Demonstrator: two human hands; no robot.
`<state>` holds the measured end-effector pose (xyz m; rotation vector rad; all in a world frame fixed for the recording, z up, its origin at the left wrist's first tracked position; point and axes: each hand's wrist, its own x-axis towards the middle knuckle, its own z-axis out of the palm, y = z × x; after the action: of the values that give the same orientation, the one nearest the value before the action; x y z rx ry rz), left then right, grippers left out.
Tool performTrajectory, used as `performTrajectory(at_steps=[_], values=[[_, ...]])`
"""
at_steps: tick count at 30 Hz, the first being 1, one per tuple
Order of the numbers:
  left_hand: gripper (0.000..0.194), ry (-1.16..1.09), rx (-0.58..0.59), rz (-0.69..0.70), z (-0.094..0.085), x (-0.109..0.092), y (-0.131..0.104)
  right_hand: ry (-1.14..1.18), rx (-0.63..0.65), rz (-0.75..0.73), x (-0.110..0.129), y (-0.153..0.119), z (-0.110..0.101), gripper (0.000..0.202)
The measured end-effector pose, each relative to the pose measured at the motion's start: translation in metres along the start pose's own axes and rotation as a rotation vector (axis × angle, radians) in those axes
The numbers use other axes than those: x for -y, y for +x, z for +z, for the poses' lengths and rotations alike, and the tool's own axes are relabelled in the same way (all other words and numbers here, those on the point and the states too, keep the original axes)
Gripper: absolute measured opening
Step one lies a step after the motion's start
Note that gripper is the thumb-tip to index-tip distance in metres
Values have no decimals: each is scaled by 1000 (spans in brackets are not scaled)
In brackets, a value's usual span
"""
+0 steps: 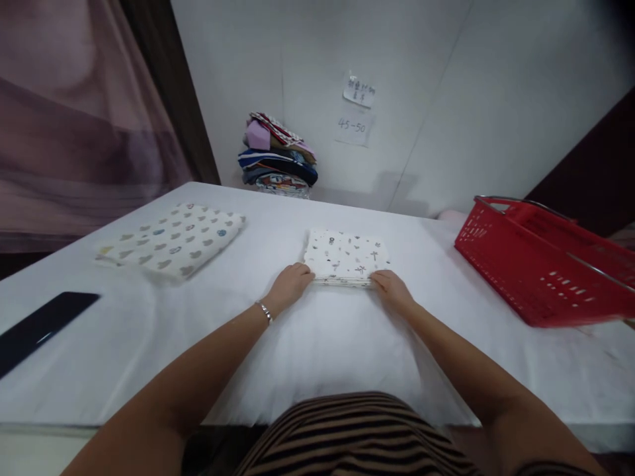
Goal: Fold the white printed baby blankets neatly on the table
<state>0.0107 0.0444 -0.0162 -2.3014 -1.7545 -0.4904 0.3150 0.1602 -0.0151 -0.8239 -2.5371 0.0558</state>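
While it lies flat on the bench (pixel 149 344), the folded cloth (pixel 346 256) runs its long axis left to right. The left hand (pixel 289 285) and right hand (pixel 393 289) each grip a near corner.

On the counter (pixel 124 357), a folded cloth (pixel 346 257) lay centred, another cloth (pixel 173 241) left, a basket (pixel 540 264) right, a stack (pixel 278 155) behind.

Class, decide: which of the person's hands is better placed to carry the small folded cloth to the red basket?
Probably the right hand: it grips the folded cloth on the side nearer the red basket; the left hand holds the far side.
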Motion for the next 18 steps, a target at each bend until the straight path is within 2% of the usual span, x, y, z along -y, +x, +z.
performTrajectory(at_steps=[4, 6, 8, 10, 12, 14, 18], values=[[24, -16, 19, 7, -3, -1, 2, 136, -70, 92, -33, -30, -12, 29], [25, -7, 34, 3, -5, -1, 2, 254, -135, 250, -37, -33, -13, 28], [27, -7, 35, 2, -7, -2, 2, 383, -151, 485, -37, -28, -15, 25], [28, -25, 26, 10, -8, -2, 2, 506, -65, 757, -35, -20, -18, 23], [26, -48, 23, 20, -9, -2, 1, 586, 55, 969, -35, -10, -24, 26], [22, -62, 28, 25, -10, -1, 2, 623, 130, 1064, -35, -3, -30, 31], [20, -50, 40, 26, -11, -1, 4, 652, 214, 1110, -35, 8, -38, 36]])
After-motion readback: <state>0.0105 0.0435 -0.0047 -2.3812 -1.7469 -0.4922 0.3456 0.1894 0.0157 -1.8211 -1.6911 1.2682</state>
